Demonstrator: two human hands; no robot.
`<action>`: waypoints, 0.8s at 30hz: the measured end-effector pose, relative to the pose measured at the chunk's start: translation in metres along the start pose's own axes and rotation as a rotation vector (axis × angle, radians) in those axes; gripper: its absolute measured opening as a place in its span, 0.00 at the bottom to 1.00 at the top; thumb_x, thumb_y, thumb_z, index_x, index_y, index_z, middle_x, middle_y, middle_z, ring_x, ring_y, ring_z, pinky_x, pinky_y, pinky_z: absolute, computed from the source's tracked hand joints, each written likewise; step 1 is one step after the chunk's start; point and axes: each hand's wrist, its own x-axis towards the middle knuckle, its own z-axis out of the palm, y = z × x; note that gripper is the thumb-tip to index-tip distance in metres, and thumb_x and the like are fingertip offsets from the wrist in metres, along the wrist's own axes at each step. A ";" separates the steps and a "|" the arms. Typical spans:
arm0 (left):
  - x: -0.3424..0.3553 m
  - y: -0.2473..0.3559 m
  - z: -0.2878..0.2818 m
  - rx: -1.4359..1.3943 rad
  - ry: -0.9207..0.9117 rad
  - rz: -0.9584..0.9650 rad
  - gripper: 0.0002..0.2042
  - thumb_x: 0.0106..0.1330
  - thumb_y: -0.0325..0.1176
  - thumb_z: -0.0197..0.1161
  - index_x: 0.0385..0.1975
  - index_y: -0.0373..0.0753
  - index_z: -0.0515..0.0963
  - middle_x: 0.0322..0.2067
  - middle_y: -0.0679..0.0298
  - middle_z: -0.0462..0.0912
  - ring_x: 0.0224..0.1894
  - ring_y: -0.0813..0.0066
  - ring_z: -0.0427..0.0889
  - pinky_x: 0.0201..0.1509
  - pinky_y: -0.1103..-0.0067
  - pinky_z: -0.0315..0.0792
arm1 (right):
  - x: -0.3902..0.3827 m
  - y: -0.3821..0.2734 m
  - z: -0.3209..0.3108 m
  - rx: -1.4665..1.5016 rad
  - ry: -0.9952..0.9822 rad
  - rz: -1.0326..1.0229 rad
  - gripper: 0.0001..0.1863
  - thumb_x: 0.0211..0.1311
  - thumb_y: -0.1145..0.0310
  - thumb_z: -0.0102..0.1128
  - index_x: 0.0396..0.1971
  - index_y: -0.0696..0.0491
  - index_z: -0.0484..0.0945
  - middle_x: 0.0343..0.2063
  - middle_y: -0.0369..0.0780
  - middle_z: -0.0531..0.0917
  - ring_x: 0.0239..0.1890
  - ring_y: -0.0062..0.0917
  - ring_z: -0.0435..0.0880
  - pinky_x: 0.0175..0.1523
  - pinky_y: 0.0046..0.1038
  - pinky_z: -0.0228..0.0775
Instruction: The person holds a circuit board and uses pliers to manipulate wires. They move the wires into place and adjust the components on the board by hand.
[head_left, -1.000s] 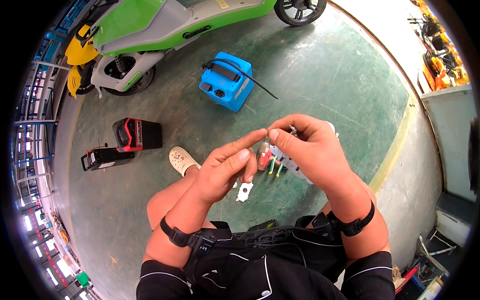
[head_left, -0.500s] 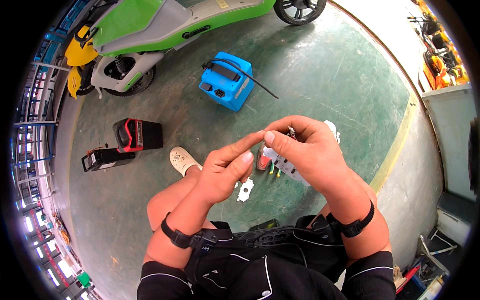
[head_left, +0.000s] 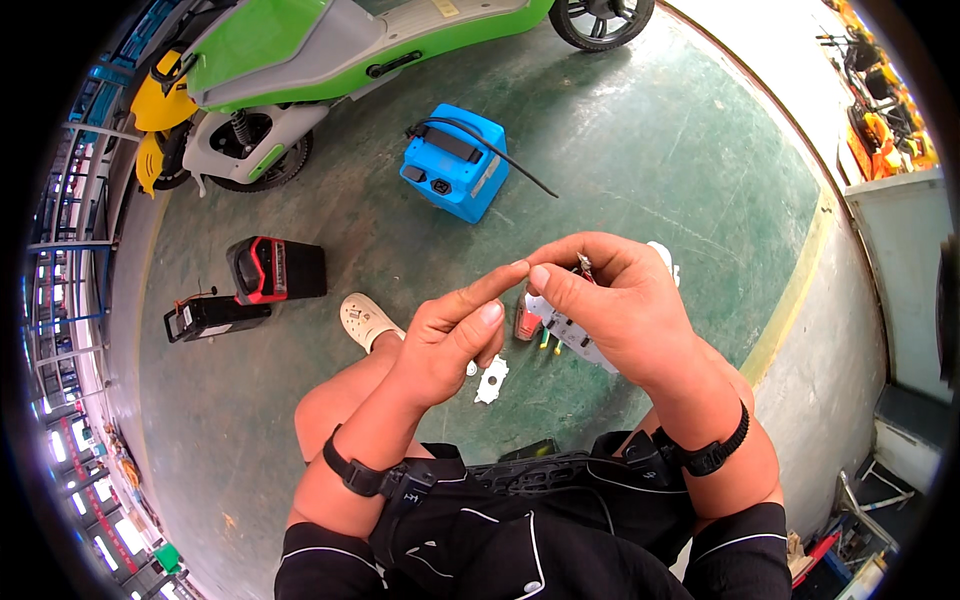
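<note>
My left hand [head_left: 450, 340] has its index finger stretched to meet the tip of my right hand's thumb, its other fingers curled. My right hand [head_left: 620, 300] pinches with thumb and forefinger; whatever lies between the fingertips is too small to make out. Below and behind the hands, on the green floor, are a red tool [head_left: 525, 325] with green-yellow pieces [head_left: 545, 342] beside it and a partly hidden pale perforated board [head_left: 585, 345]. A small white notched plate [head_left: 490, 380] lies below my left fingers.
A green-and-grey scooter [head_left: 330, 55] and yellow parts [head_left: 160, 95] stand ahead. A blue battery box [head_left: 450, 175] with a cable is mid-floor; red-black [head_left: 280, 270] and black [head_left: 220, 318] packs lie left. Racks [head_left: 70, 250] line the left, a cabinet [head_left: 895, 270] the right.
The joined fingertips have shifted slightly leftward, and my right thumb now sits lower across the red tool. My left fingers have curled a little more. The objects around stay put.
</note>
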 end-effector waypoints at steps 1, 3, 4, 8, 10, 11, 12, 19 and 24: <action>0.000 0.000 0.000 0.007 0.006 -0.005 0.21 0.77 0.33 0.49 0.68 0.40 0.69 0.20 0.74 0.69 0.22 0.87 0.64 0.28 0.85 0.63 | 0.000 0.000 0.001 0.000 0.008 0.001 0.11 0.65 0.67 0.65 0.40 0.61 0.84 0.27 0.31 0.81 0.29 0.10 0.71 0.32 0.18 0.64; 0.000 0.001 0.000 0.021 0.019 -0.014 0.21 0.76 0.33 0.50 0.67 0.41 0.70 0.20 0.74 0.69 0.22 0.88 0.64 0.28 0.85 0.63 | 0.000 0.000 0.002 -0.001 0.025 0.003 0.12 0.65 0.67 0.66 0.40 0.61 0.84 0.27 0.31 0.81 0.29 0.10 0.71 0.32 0.18 0.64; 0.000 0.002 0.000 0.039 0.020 -0.025 0.21 0.76 0.33 0.50 0.67 0.41 0.70 0.20 0.74 0.70 0.22 0.88 0.64 0.28 0.86 0.63 | 0.000 0.000 0.002 0.001 0.021 0.010 0.12 0.65 0.67 0.66 0.40 0.61 0.84 0.27 0.31 0.81 0.29 0.10 0.71 0.32 0.18 0.64; -0.002 0.002 0.000 0.076 0.027 -0.042 0.20 0.76 0.32 0.51 0.67 0.42 0.71 0.20 0.74 0.70 0.22 0.89 0.64 0.27 0.86 0.63 | 0.000 0.002 -0.001 0.038 -0.001 0.028 0.12 0.64 0.67 0.66 0.39 0.61 0.84 0.27 0.31 0.81 0.29 0.10 0.72 0.32 0.18 0.64; -0.002 0.002 0.001 0.072 0.029 -0.033 0.20 0.76 0.32 0.51 0.66 0.42 0.71 0.20 0.74 0.70 0.22 0.89 0.64 0.27 0.86 0.63 | 0.000 0.003 -0.001 0.074 -0.019 0.034 0.11 0.64 0.68 0.66 0.39 0.61 0.84 0.27 0.31 0.81 0.29 0.10 0.72 0.32 0.18 0.64; -0.001 0.002 0.002 0.067 0.028 -0.027 0.20 0.76 0.32 0.51 0.66 0.41 0.71 0.20 0.74 0.70 0.22 0.89 0.64 0.27 0.86 0.63 | 0.001 0.004 -0.001 0.093 -0.028 0.037 0.11 0.64 0.68 0.66 0.39 0.61 0.84 0.27 0.31 0.81 0.29 0.10 0.71 0.33 0.17 0.64; -0.001 0.003 0.002 0.063 0.027 -0.021 0.20 0.76 0.32 0.51 0.66 0.41 0.71 0.20 0.74 0.70 0.22 0.89 0.64 0.27 0.86 0.63 | 0.001 0.004 -0.002 0.111 -0.038 0.040 0.11 0.64 0.68 0.66 0.39 0.61 0.84 0.27 0.31 0.81 0.29 0.10 0.71 0.33 0.17 0.64; -0.001 0.003 0.003 0.002 0.052 -0.001 0.19 0.75 0.31 0.52 0.64 0.39 0.73 0.21 0.74 0.71 0.23 0.87 0.67 0.29 0.85 0.65 | -0.002 -0.001 0.000 0.084 -0.001 0.071 0.10 0.64 0.70 0.64 0.39 0.61 0.84 0.29 0.32 0.82 0.31 0.10 0.73 0.35 0.17 0.66; 0.009 0.001 0.006 0.209 0.454 -0.103 0.11 0.71 0.31 0.61 0.50 0.37 0.81 0.29 0.71 0.77 0.30 0.85 0.71 0.36 0.84 0.68 | 0.006 -0.004 -0.002 0.178 -0.014 0.154 0.13 0.69 0.68 0.58 0.44 0.61 0.83 0.35 0.36 0.85 0.35 0.14 0.76 0.42 0.19 0.71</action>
